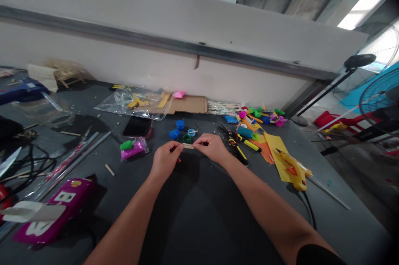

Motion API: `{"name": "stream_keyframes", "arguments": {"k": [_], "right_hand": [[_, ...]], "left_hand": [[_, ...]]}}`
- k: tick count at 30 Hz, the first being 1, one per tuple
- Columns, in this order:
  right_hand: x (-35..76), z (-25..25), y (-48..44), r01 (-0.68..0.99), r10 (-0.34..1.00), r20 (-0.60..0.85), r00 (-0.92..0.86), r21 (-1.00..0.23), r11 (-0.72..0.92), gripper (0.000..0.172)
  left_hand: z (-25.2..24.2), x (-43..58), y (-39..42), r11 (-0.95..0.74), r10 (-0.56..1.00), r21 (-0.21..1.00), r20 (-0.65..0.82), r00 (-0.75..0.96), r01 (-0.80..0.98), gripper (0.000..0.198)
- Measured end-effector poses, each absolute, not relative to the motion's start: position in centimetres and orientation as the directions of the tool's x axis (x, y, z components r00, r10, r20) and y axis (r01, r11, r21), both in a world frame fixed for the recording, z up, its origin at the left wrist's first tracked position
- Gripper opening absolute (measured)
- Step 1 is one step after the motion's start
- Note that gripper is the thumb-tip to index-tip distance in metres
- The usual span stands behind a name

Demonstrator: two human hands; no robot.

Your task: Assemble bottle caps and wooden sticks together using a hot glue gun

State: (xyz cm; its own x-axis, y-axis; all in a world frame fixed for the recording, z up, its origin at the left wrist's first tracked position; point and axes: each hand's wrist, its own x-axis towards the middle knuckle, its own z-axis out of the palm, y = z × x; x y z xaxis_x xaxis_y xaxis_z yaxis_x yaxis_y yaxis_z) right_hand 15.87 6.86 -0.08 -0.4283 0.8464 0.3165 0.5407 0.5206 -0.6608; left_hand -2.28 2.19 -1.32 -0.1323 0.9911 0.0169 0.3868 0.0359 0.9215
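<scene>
My left hand (166, 157) and my right hand (212, 147) meet over the middle of the dark table, each pinching one end of some short, pale wooden sticks (188, 146). The fingers cover the ends, so how many sticks there are is hard to tell. Just beyond the sticks lies a green bottle cap (186, 138), with a light blue cap ring (192, 132) behind it. Two blue caps (177, 130) are close by on the left. Pliers with yellow and black handles (239, 152) rest to the right of my right hand.
A yellow glue gun (294, 169) and yellow paper (275, 148) lie at the right. At left are a purple power strip (59, 211), a phone (137, 127), a bag of purple clay (134, 148) and a blue glue gun (26, 90). Cardboard (190, 105) lies along the back wall.
</scene>
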Motion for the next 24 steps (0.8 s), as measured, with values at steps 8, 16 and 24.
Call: {"name": "stream_keyframes", "arguments": {"k": [8,16,24], "right_hand": [[15.92,0.17,6.54,0.568,0.798,0.364,-0.481,-0.563,0.600,0.013],[15.88,0.22,6.50,0.558,0.793,0.387,-0.471,-0.566,0.607,0.013],[15.96,0.26,6.51,0.551,0.792,0.390,-0.469,-0.572,0.608,0.012]], "left_hand": [[-1.24,-2.33,2.15,0.037,0.992,0.920,0.013,-0.125,0.390,0.024],[-1.32,-2.40,2.18,0.026,0.992,0.919,0.027,-0.127,0.394,0.025],[-1.25,-2.33,2.15,0.022,0.991,0.924,0.030,-0.129,0.381,0.025]]}}
